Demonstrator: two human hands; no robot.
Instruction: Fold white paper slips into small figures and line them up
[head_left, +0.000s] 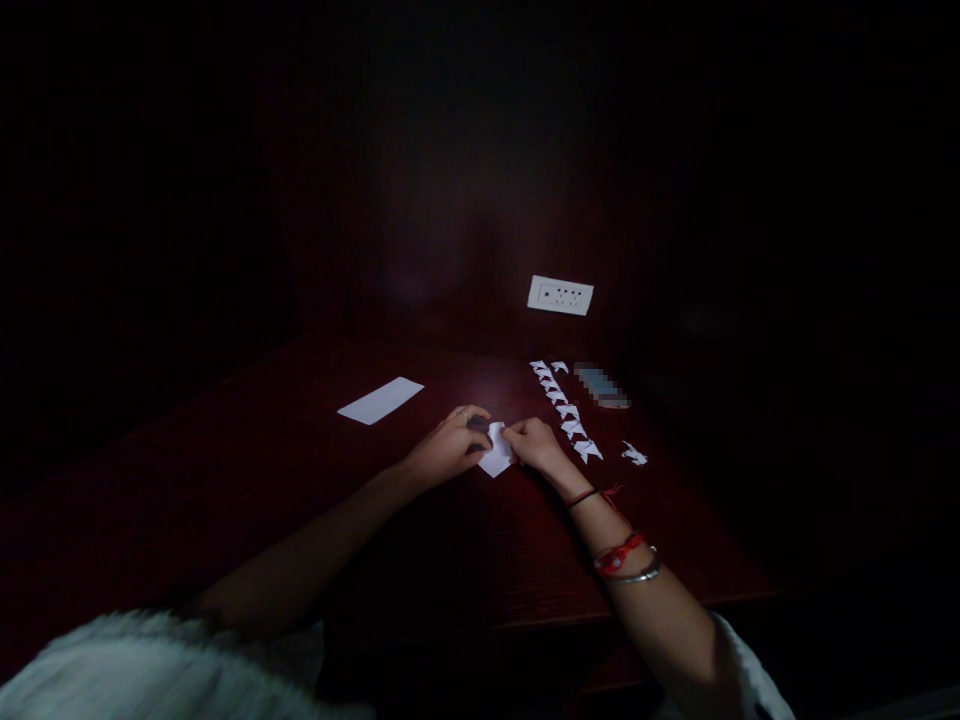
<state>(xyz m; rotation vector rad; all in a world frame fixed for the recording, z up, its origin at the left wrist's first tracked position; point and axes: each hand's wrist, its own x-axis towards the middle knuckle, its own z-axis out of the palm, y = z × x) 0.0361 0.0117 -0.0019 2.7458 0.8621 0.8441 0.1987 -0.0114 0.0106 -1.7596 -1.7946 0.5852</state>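
Observation:
Between my hands, over the dark red table (480, 560), is a small white piece of paper (495, 458) with a pointed lower corner. My left hand (452, 447) grips its left edge, with thumb and fingers curled and a ring on one finger. On the opposite edge, the thumb and fingers of my right hand (534, 443) pinch the paper. Part of the sheet is hidden behind my fingers. A row of small folded white paper pieces (559, 400) runs just beyond my right hand.
A flat white paper strip (381, 400) lies to the left. At the right are a pixelated phone-like object (602, 385) and a small crumpled white paper piece (634, 453). A white socket plate (560, 296) is on the back panel. The surroundings are very dark.

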